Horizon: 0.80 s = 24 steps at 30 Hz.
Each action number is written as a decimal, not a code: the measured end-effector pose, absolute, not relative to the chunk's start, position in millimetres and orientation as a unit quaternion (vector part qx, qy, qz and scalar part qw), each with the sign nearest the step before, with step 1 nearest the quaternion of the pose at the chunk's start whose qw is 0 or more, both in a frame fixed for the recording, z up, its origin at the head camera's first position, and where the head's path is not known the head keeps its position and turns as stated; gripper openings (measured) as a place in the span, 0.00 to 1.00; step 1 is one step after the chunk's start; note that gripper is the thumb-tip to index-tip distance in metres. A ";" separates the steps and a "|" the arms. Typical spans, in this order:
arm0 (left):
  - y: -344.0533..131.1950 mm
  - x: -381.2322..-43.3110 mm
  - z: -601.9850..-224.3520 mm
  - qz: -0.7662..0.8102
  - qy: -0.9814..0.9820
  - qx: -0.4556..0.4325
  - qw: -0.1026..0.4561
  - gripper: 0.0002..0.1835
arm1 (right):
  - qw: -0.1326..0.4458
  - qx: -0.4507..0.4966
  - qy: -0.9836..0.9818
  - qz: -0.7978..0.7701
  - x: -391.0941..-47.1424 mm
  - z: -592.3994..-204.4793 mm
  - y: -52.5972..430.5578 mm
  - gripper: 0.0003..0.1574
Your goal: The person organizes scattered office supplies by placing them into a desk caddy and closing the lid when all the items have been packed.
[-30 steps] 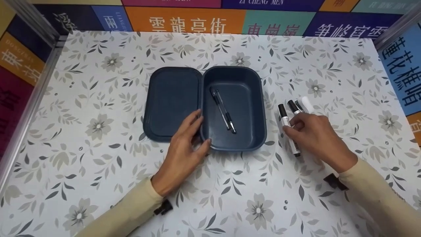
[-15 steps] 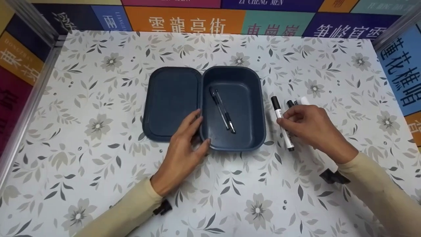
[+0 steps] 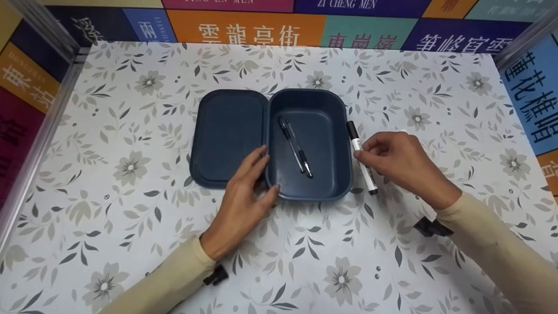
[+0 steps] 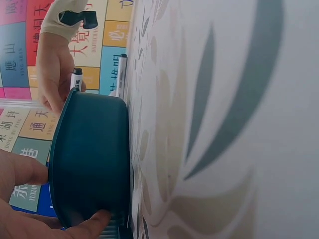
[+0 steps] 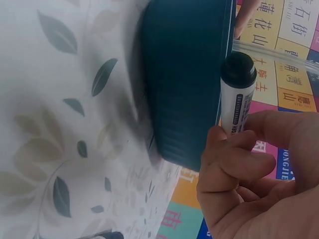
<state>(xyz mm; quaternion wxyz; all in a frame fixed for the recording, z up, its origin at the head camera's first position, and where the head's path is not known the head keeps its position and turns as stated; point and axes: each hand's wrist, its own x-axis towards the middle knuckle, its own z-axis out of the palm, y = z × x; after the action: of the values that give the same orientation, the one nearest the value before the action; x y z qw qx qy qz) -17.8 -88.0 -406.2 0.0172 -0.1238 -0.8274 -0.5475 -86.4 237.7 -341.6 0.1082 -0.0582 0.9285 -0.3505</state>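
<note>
A dark blue rectangular box [image 3: 309, 194] sits uncovered in the middle of the table, with two clear, black-gripped pens [image 3: 296, 148] lying inside. My left hand [image 3: 244, 196] rests against the box's near left corner, thumb and fingers nearly straight and touching its rim and side. Between thumb and fingers, my right hand [image 3: 396, 157] pinches a white whiteboard marker [image 3: 365, 172] with a black cap. The marker is held slanted right beside the box's right rim; in the right wrist view its cap [image 5: 238, 69] overlaps that rim.
The box's dark blue lid [image 3: 229, 135] lies flat along its left side. In the left wrist view another black-capped marker [image 4: 121, 74] lies on the table beyond the box; the right hand hides that area in the head view. Lettered panels [image 3: 248, 28] border the table's back.
My right hand has lifted the marker from beside the other markers and carried it left and slightly away, up to the box's right rim. My left hand has stayed at the box.
</note>
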 end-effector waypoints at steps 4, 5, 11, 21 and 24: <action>-88.0 -17.7 -406.5 -0.553 -0.824 -0.125 0.018 0.38 | 0.104 -0.067 0.928 -0.352 -88.1 -339.5 231.4 0.13; -87.9 -17.7 -406.4 -0.551 -0.825 -0.125 0.019 0.38 | 0.103 -0.069 0.928 -0.351 -88.7 -339.0 229.7 0.13; -87.7 -17.5 -405.4 -0.516 -0.847 -0.124 0.025 0.37 | 0.106 -0.081 0.928 -0.347 -93.9 -335.7 218.6 0.13; -87.9 -17.8 -405.1 -0.509 -0.851 -0.126 0.030 0.38 | 0.106 -0.108 0.933 -0.328 -106.3 -333.7 201.5 0.12; -87.6 -17.8 -404.6 -0.507 -0.852 -0.125 0.030 0.38 | 0.107 -0.111 0.933 -0.324 -109.1 -334.3 198.2 0.13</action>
<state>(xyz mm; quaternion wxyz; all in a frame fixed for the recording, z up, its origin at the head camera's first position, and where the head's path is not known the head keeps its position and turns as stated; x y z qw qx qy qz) -17.8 -87.6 -404.6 0.0302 -0.1248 -0.8520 -0.5075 -109.1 198.2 -334.3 0.1074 -0.1106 0.9335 -0.3237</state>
